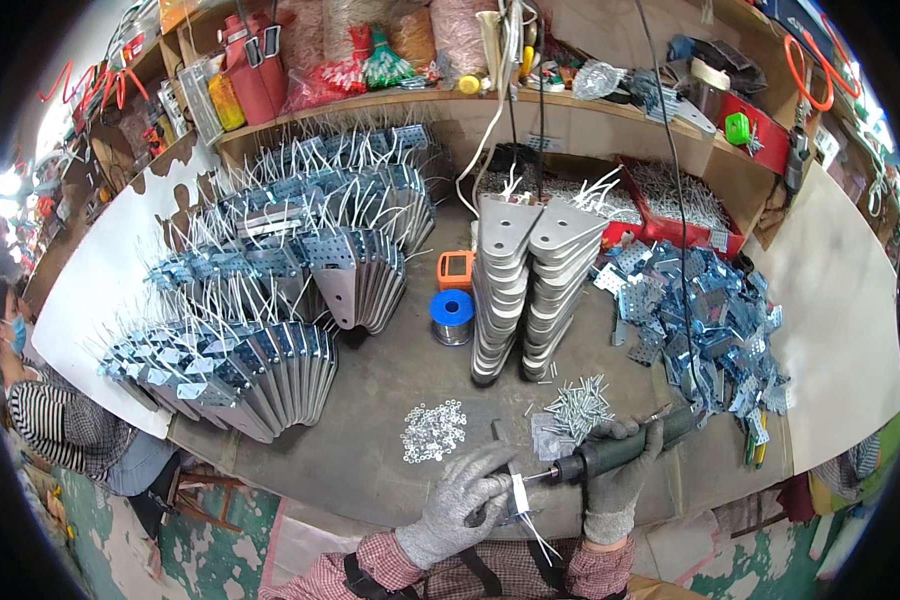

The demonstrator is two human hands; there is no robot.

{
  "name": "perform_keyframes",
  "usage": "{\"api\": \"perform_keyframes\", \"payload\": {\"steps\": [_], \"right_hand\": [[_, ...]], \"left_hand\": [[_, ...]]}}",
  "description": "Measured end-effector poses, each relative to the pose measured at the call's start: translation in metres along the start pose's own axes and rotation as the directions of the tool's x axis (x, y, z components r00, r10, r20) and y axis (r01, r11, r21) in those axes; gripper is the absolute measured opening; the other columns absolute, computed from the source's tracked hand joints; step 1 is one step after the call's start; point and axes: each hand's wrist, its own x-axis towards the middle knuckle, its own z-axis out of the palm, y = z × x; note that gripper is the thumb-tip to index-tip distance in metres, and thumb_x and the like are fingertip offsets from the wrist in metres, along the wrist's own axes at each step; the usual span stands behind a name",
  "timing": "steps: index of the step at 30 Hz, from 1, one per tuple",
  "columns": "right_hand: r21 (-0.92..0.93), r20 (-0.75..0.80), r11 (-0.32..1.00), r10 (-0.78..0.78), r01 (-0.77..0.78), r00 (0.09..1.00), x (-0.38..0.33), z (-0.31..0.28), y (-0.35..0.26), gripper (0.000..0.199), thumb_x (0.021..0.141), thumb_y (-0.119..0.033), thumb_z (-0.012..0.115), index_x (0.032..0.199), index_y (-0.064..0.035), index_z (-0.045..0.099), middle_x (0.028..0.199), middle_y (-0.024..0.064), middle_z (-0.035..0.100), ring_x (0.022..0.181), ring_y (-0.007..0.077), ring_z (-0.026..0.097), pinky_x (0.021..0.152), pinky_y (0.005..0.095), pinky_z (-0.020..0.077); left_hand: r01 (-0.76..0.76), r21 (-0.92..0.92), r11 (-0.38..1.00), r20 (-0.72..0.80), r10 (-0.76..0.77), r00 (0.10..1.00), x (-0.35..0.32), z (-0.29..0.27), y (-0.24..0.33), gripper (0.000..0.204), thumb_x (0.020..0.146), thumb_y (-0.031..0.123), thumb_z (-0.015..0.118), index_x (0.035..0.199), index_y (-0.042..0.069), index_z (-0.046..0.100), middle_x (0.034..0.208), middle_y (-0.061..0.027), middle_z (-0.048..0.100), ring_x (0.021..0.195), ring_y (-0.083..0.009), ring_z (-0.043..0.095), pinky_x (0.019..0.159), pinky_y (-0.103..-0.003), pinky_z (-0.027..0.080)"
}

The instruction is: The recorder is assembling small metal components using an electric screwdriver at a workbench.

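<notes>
My left hand (455,508), in a grey glove, pinches a grey metal bracket (500,434) close to the table's front edge. A white part with white wires (521,494) is on the bracket, its loose ends hanging toward me. My right hand (615,490), gloved too, wraps round a dark power screwdriver (625,450) lying nearly level. Its bit points left and meets the work beside the white part; the exact contact is too small to tell. Just beyond are a pile of screws (582,408) and a scatter of small nuts (433,432).
Wired brackets (270,385) stand in rows at left. Two stacks of bare brackets (498,300) rise mid-table, beside a solder spool (452,318) and an orange device (456,268). Blue perforated plates (695,320) heap at right, before a red bin (660,215). Cables hang overhead. A person (60,420) sits at far left.
</notes>
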Motion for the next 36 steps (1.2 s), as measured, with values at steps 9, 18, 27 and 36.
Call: {"api": "perform_keyframes", "payload": {"steps": [9, 18, 27, 36], "right_hand": [[0.122, 0.07, 0.991, 0.042, -0.05, 0.997, 0.001, -0.007, -0.001, 0.024, 0.099, -0.036, 0.069, 0.1, -0.0124, 0.065, 0.081, -0.0013, 0.058, 0.076, 0.0118, 0.055, 0.081, 0.032, 0.0528], [-0.207, -0.047, 0.978, -0.016, 0.006, 0.999, -0.005, -0.009, -0.009, 0.034, 0.101, -0.044, 0.063, 0.126, -0.0216, 0.059, 0.084, -0.0026, 0.056, 0.079, 0.0136, 0.058, 0.079, 0.0348, 0.0514], [-0.671, 0.197, 0.739, 0.104, 0.057, 0.975, -0.008, 0.045, -0.115, 0.068, 0.089, -0.032, 0.077, 0.145, -0.0072, 0.046, 0.118, 0.0113, 0.064, 0.104, 0.0237, 0.065, 0.102, 0.0479, 0.0516], [-0.16, 0.398, -0.921, 0.268, 0.354, 0.877, -0.005, 0.019, -0.192, 0.055, 0.088, -0.021, 0.075, 0.139, -0.0083, 0.059, 0.128, 0.0199, 0.06, 0.117, 0.042, 0.057, 0.1, 0.0483, 0.0475]], "left_hand": [[0.049, -0.074, 0.996, 0.181, -0.035, 0.983, -0.015, 0.005, -0.008, 0.041, 0.087, 0.005, 0.066, 0.128, 0.006, 0.057, 0.144, -0.0205, 0.055, 0.137, -0.0399, 0.052, 0.105, -0.051, 0.045], [0.057, -0.067, 0.996, 0.314, -0.033, 0.949, -0.004, 0.001, -0.003, 0.036, 0.082, 0.006, 0.066, 0.118, 0.007, 0.062, 0.14, -0.0189, 0.06, 0.133, -0.0406, 0.054, 0.101, -0.052, 0.044], [-0.48, 0.301, 0.824, 0.606, 0.223, 0.763, 0.026, -0.017, -0.003, 0.044, 0.088, 0.02, 0.073, 0.13, 0.01, 0.062, 0.126, -0.0133, 0.064, 0.123, -0.0347, 0.059, 0.116, -0.057, 0.033], [-0.054, 0.318, 0.946, 0.697, -0.195, 0.69, 0.018, -0.037, 0.027, 0.059, 0.097, 0.027, 0.065, 0.152, 0.02, 0.045, 0.129, -0.02, 0.055, 0.12, -0.0388, 0.056, 0.099, -0.05, 0.05]]}}
